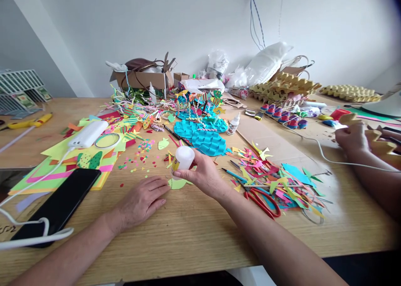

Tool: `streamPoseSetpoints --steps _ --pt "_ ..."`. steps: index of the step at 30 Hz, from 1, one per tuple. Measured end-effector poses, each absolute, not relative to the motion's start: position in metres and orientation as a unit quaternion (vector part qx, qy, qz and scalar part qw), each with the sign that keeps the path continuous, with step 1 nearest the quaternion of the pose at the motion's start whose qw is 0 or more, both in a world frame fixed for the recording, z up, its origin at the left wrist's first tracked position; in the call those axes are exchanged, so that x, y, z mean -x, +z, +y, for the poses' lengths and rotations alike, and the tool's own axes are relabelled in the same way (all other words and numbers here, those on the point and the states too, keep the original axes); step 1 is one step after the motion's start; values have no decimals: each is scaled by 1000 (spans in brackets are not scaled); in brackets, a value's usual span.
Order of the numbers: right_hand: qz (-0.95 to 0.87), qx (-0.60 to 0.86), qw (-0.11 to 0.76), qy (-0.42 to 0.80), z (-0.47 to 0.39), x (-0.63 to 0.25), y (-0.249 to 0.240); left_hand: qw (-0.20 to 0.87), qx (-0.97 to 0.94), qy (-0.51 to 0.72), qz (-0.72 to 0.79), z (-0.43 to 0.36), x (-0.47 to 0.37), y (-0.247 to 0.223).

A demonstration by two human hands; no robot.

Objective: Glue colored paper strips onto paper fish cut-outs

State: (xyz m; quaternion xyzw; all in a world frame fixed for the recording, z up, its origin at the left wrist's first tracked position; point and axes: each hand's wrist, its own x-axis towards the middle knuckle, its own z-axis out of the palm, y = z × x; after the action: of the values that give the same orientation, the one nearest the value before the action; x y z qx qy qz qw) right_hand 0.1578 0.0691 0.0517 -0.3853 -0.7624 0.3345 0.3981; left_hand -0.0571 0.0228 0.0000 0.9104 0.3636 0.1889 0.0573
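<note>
My right hand (205, 173) is wrapped round a white glue bottle (184, 157), which is tipped with its base up and its nozzle hidden from me. Under the bottle a light-green paper fish (178, 183) lies on the table, partly covered by the bottle and my fingers. My left hand (144, 199) rests flat on the wood, fingers stretched out, the tips touching the left end of this fish. A smaller pale-green paper fish (163, 143) lies just beyond, near a black pen (177, 135).
Red-handled scissors (263, 201) lie among paper scraps at right. Behind are a blue paper model (203, 137) and a second glue bottle (233, 124). At left are a black phone (59, 206) and a white power bank (88, 134). Another person's hand (352, 140) holds egg-carton pieces.
</note>
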Motion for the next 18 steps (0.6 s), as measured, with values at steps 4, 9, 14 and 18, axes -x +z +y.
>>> streamPoseSetpoints --steps 4,9,14,18 --pt "-774 390 384 318 69 -157 51 30 -919 165 356 22 56 1" --pt "-775 385 380 328 68 -155 52 -3 -925 157 347 22 55 1" --pt "-781 379 386 311 68 -153 51 -21 -927 149 342 22 54 2" --pt "-787 368 391 304 69 -152 50 -27 -928 153 338 22 54 2"
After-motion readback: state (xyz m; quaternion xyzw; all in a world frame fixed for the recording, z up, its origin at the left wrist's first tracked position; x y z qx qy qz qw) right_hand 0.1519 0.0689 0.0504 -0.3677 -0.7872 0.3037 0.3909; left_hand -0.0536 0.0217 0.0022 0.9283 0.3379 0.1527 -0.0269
